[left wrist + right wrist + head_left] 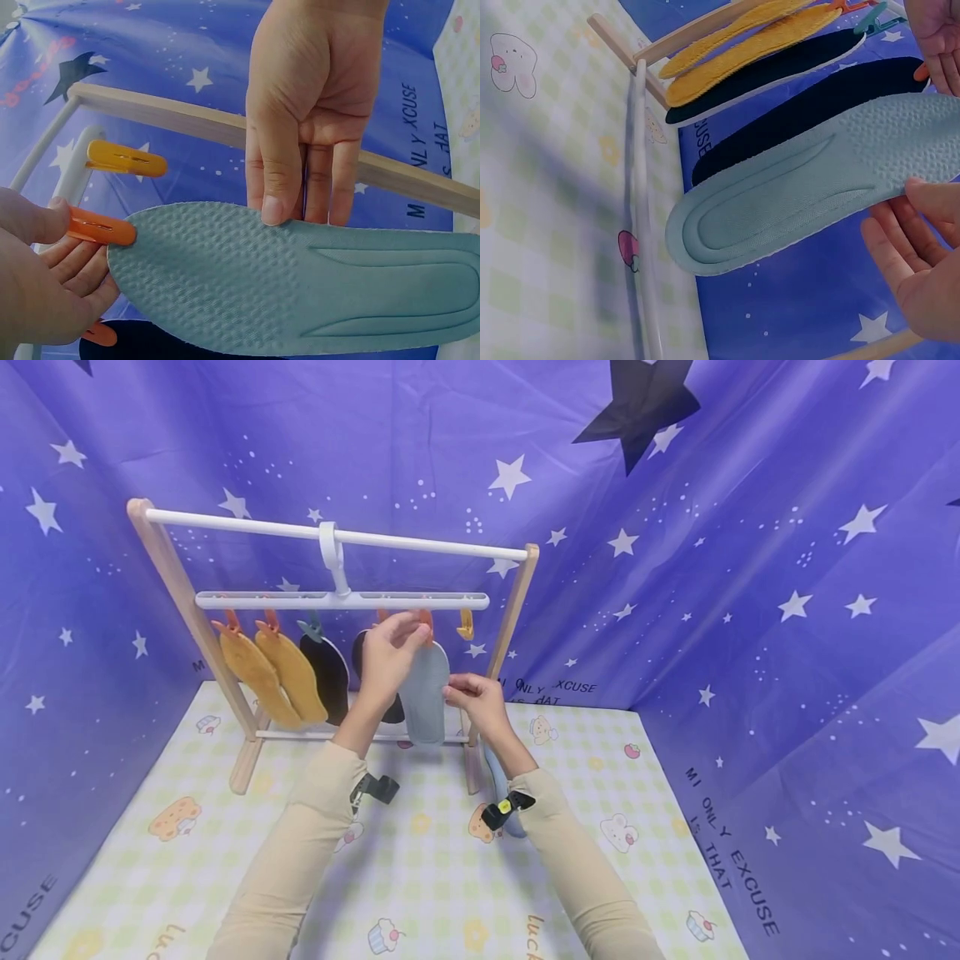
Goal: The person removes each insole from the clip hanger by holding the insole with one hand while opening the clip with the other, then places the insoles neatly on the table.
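A grey-blue shoe insole (426,697) hangs heel down from an orange clip (105,226) near the right end of a white hanger (405,602). My left hand (386,656) pinches that clip between thumb and fingers at the insole's toe end. With thumb and fingertips, my right hand (483,703) holds the insole's right edge partway down. The textured front of the insole (217,277) faces the left wrist camera. Just behind it hangs a black insole (780,127), partly hidden. An unused yellow clip (466,625) hangs to the right.
Farther left, two yellow insoles (288,672) and another black insole (326,677) hang from clips. A wooden rack (513,610) with a white top rod (435,543) bears the hanger. Under my right wrist, a light-blue insole (495,772) lies on the checked tablecloth (585,893).
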`<state>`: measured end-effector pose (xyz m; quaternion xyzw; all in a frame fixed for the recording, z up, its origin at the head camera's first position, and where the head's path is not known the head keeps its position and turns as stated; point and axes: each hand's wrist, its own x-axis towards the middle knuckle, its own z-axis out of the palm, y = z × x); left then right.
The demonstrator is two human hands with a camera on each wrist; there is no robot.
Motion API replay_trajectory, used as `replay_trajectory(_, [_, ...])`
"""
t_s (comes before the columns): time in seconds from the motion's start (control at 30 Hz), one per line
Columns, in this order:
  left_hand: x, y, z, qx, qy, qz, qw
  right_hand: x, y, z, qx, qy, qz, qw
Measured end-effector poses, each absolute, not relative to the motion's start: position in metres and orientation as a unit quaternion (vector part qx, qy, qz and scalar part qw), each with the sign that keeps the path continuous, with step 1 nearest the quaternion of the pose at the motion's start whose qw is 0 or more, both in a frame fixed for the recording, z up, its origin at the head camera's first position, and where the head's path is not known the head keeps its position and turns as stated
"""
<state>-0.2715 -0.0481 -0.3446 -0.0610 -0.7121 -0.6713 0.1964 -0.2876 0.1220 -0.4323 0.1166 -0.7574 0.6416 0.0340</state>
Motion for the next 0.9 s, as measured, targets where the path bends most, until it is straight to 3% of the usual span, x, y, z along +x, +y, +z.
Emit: replay_trajectory(0.9, [-0.2725, -0.0465, -0.3503, -0.019, -0.747, -0.620, 0.242, -0.2825, 0.1124, -0.4393, 0.069, -0.698, 0.712, -0.034])
